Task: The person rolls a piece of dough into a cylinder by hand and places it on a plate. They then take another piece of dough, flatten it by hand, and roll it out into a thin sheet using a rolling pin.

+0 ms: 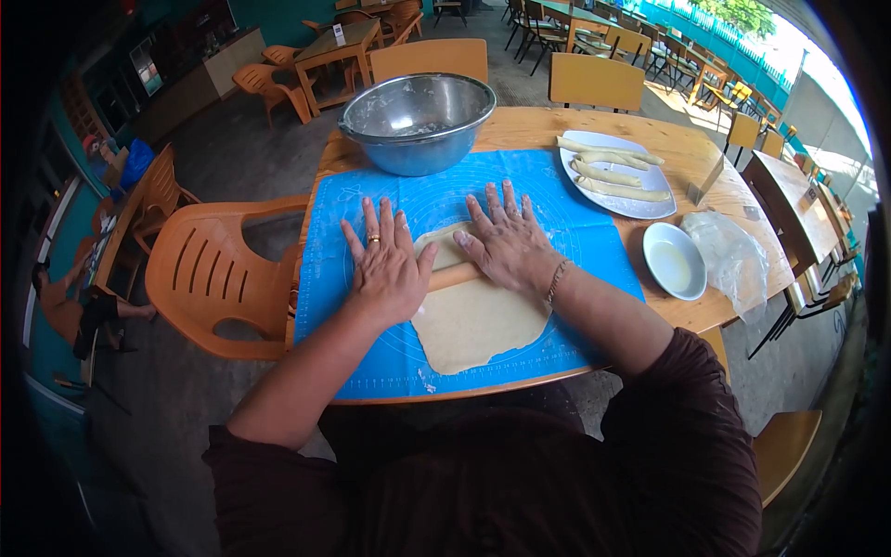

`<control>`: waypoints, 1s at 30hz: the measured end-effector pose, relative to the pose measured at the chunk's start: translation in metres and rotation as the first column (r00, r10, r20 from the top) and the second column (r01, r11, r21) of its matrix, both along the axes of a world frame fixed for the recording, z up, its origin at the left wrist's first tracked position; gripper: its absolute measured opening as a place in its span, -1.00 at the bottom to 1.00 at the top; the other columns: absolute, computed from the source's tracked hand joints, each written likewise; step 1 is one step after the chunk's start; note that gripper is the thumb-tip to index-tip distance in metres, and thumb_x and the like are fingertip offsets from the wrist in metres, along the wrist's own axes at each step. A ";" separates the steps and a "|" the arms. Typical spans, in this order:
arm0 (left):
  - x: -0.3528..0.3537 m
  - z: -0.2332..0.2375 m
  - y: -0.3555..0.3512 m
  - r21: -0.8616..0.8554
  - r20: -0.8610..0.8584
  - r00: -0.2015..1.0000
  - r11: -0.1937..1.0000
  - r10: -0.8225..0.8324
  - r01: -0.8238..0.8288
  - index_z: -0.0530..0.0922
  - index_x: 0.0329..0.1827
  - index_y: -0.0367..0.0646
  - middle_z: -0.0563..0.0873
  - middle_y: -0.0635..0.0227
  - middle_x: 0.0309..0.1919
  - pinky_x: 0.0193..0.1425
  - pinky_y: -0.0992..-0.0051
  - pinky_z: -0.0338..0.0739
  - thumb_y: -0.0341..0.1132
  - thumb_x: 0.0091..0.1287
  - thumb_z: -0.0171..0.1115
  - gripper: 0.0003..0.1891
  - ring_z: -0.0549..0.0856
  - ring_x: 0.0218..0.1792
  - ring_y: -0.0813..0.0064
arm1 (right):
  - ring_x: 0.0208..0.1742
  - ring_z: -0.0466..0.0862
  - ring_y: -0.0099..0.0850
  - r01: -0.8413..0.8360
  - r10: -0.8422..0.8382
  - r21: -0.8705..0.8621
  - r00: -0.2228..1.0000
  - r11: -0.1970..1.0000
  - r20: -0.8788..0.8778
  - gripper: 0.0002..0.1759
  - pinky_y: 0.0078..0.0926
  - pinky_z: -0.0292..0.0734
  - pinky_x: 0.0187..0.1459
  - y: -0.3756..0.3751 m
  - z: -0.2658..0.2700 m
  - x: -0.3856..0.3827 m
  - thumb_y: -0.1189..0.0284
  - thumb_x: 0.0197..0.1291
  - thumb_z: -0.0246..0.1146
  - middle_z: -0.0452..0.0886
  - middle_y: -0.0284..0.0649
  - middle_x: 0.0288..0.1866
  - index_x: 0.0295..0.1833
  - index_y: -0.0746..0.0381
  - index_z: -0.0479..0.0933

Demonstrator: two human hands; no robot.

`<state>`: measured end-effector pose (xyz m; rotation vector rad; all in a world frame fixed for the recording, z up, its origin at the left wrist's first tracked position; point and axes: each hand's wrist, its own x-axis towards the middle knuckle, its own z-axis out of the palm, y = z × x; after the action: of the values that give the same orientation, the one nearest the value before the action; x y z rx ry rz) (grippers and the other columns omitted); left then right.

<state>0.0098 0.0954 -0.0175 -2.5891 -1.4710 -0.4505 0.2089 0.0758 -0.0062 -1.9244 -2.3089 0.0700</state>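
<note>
Clearly, the only markings near the work belong to the blue mat (325,325) at mid-frame: pale guide lines and rings, with a ruled scale and tiny numerals along its lower edge, too small to read with confidence. A small upright card (339,34) on the table in the upper left of the frame bears print too small to make out. The brown stand (707,181) at the right end of the worktop (687,137) is turned edge-on, so its faces are hard to see.

At the centre of the frame, the rolling pin (453,276) lies across a pale dough sheet (483,325) on the mat; both of its ends are hidden beneath the hands. The left hand (382,265) and the right hand (509,239) are spread flat over it, fingers extended, neither clenched. Their palms cannot be seen. Part of the dough's upper portion is covered by the right hand.

A metal bowl (418,153), whitish residue inside, stands at top centre. Towards the upper right, dough rolls (622,193) lie on a white plate (640,212); below it sits a white dish (676,263), just beside a crumpled clear bag (729,255). A seated person (70,302) at far left is partly lost in the dark lens edge.
</note>
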 end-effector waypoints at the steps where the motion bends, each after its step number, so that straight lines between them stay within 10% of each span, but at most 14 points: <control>1: 0.000 0.000 0.010 -0.037 0.023 0.998 0.998 0.053 -0.053 0.17 0.43 -0.58 0.01 -0.26 0.52 0.51 -0.25 -0.47 0.07 0.51 -0.19 -0.24 -0.21 0.57 -0.18 | 0.64 -0.27 0.10 0.045 -0.045 -0.006 0.999 0.999 -0.015 -0.15 0.09 -0.33 0.56 0.011 0.000 -0.001 -0.16 0.45 -0.40 -0.12 0.16 0.62 0.59 0.26 0.00; 21: -0.002 0.012 0.013 -0.378 0.105 0.990 0.924 0.099 -0.052 0.04 0.52 -0.47 -0.13 -0.13 0.58 0.53 -0.16 -0.55 0.32 0.46 -0.41 -0.06 -0.35 0.58 -0.06 | 0.64 -0.28 0.10 0.204 -0.196 0.059 0.973 0.977 -0.122 0.00 0.06 -0.31 0.56 0.015 -0.004 -0.002 -0.30 0.36 -0.35 -0.17 0.21 0.62 0.60 0.29 -0.09; 25: -0.001 0.004 0.053 0.027 0.155 0.975 0.986 0.161 -0.167 0.30 0.36 -0.44 0.17 -0.14 0.47 0.53 -0.20 -0.42 0.20 0.49 -0.26 -0.22 -0.11 0.56 -0.13 | 0.62 -0.16 0.14 0.313 -0.247 0.259 0.935 0.914 -0.255 -0.11 0.04 -0.21 0.55 0.062 -0.007 -0.002 -0.20 0.41 -0.21 0.00 0.25 0.57 0.51 0.35 0.15; 30: -0.012 0.011 0.079 0.226 0.359 0.931 0.961 0.070 -0.159 0.57 -0.03 -0.25 0.59 0.04 0.13 0.50 -0.23 -0.12 0.01 0.50 -0.07 -0.54 0.35 0.38 -0.14 | 0.23 0.49 0.09 0.291 -0.147 0.370 0.916 0.882 -0.373 -0.52 -0.04 0.33 0.27 0.094 0.001 0.005 0.13 0.36 0.08 0.57 0.21 0.07 -0.18 0.37 0.64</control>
<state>-0.0026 0.1746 -0.0064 -2.2915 -1.5353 -1.0519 0.2136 0.1702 -0.0052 -1.7740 -1.7029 -0.1082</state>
